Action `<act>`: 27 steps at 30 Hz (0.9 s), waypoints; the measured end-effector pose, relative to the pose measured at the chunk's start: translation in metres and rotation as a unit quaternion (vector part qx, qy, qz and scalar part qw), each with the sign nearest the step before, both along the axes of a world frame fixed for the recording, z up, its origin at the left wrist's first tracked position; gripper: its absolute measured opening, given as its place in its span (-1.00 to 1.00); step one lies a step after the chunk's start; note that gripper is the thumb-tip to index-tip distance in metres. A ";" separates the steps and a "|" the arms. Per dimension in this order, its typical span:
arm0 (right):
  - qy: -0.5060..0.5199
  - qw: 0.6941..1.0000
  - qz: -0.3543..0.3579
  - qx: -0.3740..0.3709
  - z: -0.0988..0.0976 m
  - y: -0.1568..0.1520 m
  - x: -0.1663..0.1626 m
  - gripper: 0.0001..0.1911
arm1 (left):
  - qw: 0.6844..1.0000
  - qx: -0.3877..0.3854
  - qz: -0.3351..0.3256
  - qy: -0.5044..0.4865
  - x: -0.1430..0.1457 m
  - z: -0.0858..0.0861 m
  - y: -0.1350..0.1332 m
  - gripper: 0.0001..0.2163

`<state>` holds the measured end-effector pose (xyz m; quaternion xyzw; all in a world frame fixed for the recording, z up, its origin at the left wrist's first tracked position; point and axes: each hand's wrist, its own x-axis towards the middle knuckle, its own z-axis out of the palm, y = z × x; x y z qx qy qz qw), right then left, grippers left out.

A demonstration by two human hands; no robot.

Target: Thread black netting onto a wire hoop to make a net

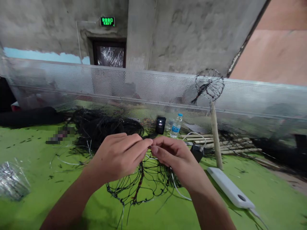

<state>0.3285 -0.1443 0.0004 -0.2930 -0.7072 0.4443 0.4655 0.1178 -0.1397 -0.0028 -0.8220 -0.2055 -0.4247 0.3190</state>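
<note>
My left hand [120, 156] and my right hand [175, 156] meet fingertip to fingertip in the middle of the view. Both are closed in a pinch, and a tiny pale bit, perhaps a wire end, shows between them. Below and partly behind the hands is a round, open net of black knotted strands [140, 188], with a reddish-brown strand down its middle and loose ends at its near edge. My hands hide its far part. A white cable [178, 190] curves out from under my right hand.
A white power bank [230, 187] lies at right on the green table [96, 210]. Behind are a black strand pile [96, 126], a phone [160, 125], a water bottle [176, 126] and wooden sticks [230, 147]. An upright stick [216, 137] stands before a perforated metal panel [153, 86].
</note>
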 end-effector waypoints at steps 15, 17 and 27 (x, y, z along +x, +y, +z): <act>0.056 0.995 0.028 -0.083 -0.005 0.005 0.003 -0.88 | 0.998 -0.063 0.005 0.005 0.001 -0.001 -0.001 -0.85; 0.054 0.996 0.016 -0.064 -0.006 0.005 0.003 -0.90 | 0.999 -0.048 0.012 0.008 0.003 -0.001 -0.001 -0.83; -0.033 0.987 -0.078 0.139 -0.008 0.004 -0.002 -0.92 | 0.996 -0.084 0.019 -0.002 0.001 -0.001 0.000 -0.89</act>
